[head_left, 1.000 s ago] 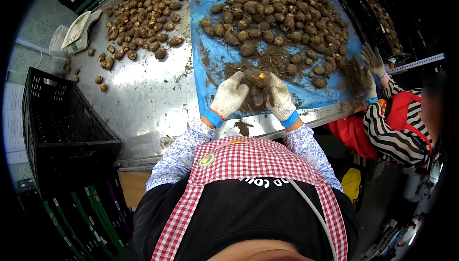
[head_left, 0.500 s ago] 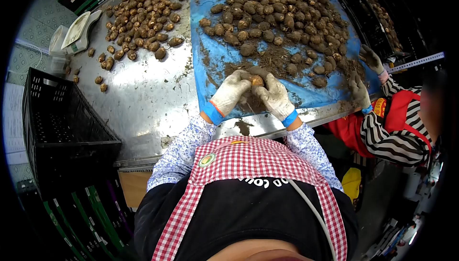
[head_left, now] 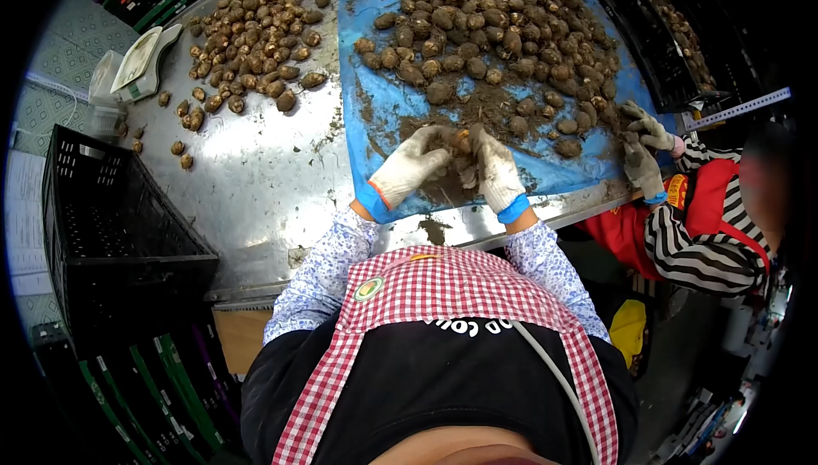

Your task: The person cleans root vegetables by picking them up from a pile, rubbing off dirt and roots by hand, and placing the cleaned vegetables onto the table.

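Gloved in white, my left hand (head_left: pixel 411 163) is closed around the left side of a brown root vegetable (head_left: pixel 458 139) near the table's front edge. My right hand (head_left: pixel 498 169), in a matching glove, closes on its right side. The dirty glove fingers hide part of the root, and an orange-yellow patch shows on it. Beneath both hands lies a blue sheet (head_left: pixel 368 158) strewn with soil. Just beyond them is a large heap of soil-covered roots (head_left: pixel 511 31). A second pile of cleaner-looking roots (head_left: pixel 256 31) rests on the bare metal to the left.
A black crate (head_left: pixel 128 256) stands at the metal table's (head_left: pixel 256 201) left edge, with a scale (head_left: pixel 141 65) behind it. At the right, a co-worker's gloved hands (head_left: pixel 643 158) are at the sheet's edge, below black crates (head_left: pixel 648 39) holding roots.
My hands have shifted and turned around the root, with the right fingers now more upright. The co-worker's hands have come closer together.
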Motion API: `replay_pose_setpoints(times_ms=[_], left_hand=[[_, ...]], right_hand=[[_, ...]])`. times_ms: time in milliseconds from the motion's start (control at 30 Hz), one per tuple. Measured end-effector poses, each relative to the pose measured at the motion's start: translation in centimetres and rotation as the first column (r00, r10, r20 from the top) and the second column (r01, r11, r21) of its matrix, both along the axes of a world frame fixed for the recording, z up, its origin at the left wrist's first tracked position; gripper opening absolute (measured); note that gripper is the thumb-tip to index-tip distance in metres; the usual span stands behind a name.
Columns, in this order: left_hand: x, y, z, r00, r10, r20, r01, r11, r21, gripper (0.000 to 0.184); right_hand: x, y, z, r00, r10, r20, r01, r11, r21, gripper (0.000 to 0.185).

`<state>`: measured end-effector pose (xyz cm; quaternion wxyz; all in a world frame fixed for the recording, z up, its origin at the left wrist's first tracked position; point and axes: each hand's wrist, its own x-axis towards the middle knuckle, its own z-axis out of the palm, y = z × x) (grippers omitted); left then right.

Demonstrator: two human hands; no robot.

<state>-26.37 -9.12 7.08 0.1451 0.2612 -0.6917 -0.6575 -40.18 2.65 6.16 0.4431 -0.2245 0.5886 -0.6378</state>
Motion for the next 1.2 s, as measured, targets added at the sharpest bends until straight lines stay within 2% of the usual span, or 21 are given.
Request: replay_pose_setpoints(times_ms=[33,67,100,133,200,267,300,333,367,400,467,500,567,633,667,733,767,800,900,1033,1200], left_hand=[[-0.2,0.2,0.3,0.999,0.004,-0.046,0.001,0.994,0.114,0.045],[-0.3,0.3,0.4,0.996,0.014,-0.090,0.006,0.974,0.226,0.046],[-0.2,0.3,0.4,0.995,-0.005,-0.095,0.030,0.965,0.259,0.047],[-0.2,0.1,0.4,0.994,-0.027,-0.108,0.057,0.958,0.282,0.047],[-0.5,-0.2,-0.6,0.983,0.011,-0.186,0.054,0.940,0.338,0.047],[-0.4,0.1,-0.6,0.997,0.028,-0.073,-0.006,0.960,0.279,0.044],[-0.9,0.3,-1.8,0.981,0.093,-0.169,-0.110,0.989,-0.095,0.040],[-1.3,0.4,-2.5,0.950,0.123,-0.287,-0.243,0.866,-0.436,0.037],[-1.2,0.8,-1.3,0.977,0.169,-0.133,-0.214,0.829,-0.517,0.035],[-0.9,1.3,-0.2,0.973,0.231,0.028,-0.171,0.792,-0.586,0.033],[-0.8,1.0,-0.1,0.977,0.210,0.025,-0.150,0.774,-0.616,0.029],[-0.8,0.8,-0.2,0.977,0.211,0.025,-0.151,0.771,-0.619,0.029],[-0.9,0.4,-1.0,0.974,0.208,0.086,-0.128,0.828,-0.545,0.029],[-0.9,-0.1,-3.7,0.988,0.154,0.029,-0.124,0.882,-0.455,0.029],[-0.8,-0.3,-5.0,0.992,0.130,-0.001,-0.119,0.906,-0.405,0.030],[-0.6,0.3,-1.8,0.999,0.041,0.025,-0.041,0.999,0.003,0.036],[-0.6,0.5,-2.3,0.997,0.063,-0.038,-0.052,0.971,0.234,0.037],[-0.5,0.8,-2.4,0.991,0.097,-0.095,-0.044,0.891,0.451,0.039],[-0.2,1.2,-1.5,0.980,0.090,-0.177,-0.018,0.927,0.375,0.042],[-0.1,0.8,-2.2,0.986,0.085,-0.146,-0.031,0.940,0.339,0.046],[0.6,0.1,-1.0,0.976,0.077,-0.203,0.033,0.872,0.489,0.040]], right_hand=[[0.2,0.2,0.8,0.978,0.058,-0.202,-0.046,0.997,0.062,0.029],[-0.3,0.1,-0.4,0.678,0.183,-0.711,-0.161,0.982,0.099,0.023],[-0.8,0.0,-1.6,0.143,0.096,-0.985,-0.112,0.990,0.080,0.017],[-0.5,0.1,-1.5,0.232,0.194,-0.953,-0.084,0.980,0.179,0.018],[-0.5,0.2,-0.8,0.022,0.214,-0.977,-0.055,0.976,0.212,0.018],[-0.7,0.5,-0.5,0.026,0.201,-0.979,-0.097,0.976,0.197,0.018],[-0.4,0.4,0.8,0.479,0.201,-0.855,-0.114,0.979,0.167,0.021],[-0.1,0.3,2.0,0.826,0.175,-0.536,-0.129,0.984,0.121,0.024],[-1.1,0.3,0.0,0.594,0.088,-0.799,-0.127,0.992,0.015,0.028],[-0.9,0.3,0.8,0.832,0.151,-0.533,-0.141,0.988,0.059,0.030],[-0.5,0.5,2.5,0.964,0.173,-0.202,-0.142,0.977,0.162,0.041],[-0.4,0.4,2.9,0.969,0.174,-0.175,-0.138,0.970,0.198,0.050],[-0.3,0.1,2.2,0.882,0.196,-0.428,-0.113,0.971,0.210,0.047],[-0.6,-0.7,0.1,0.578,0.177,-0.797,-0.101,0.984,0.145,0.045],[-0.3,-0.6,0.1,0.584,0.216,-0.782,-0.082,0.975,0.208,0.044],[1.5,-0.8,3.3,0.595,0.291,-0.749,-0.046,0.943,0.330,0.042],[1.9,-0.4,3.1,0.485,0.226,-0.845,-0.050,0.971,0.232,0.041],[2.0,-0.3,2.7,0.502,0.195,-0.842,-0.063,0.980,0.189,0.041],[1.4,-0.6,2.0,0.548,0.081,-0.833,-0.078,0.996,0.046,0.035],[0.2,-1.3,0.5,0.629,0.134,-0.766,0.030,0.980,0.196,0.028],[0.4,-1.0,-0.7,0.525,0.146,-0.839,-0.114,0.988,0.101,0.030]])
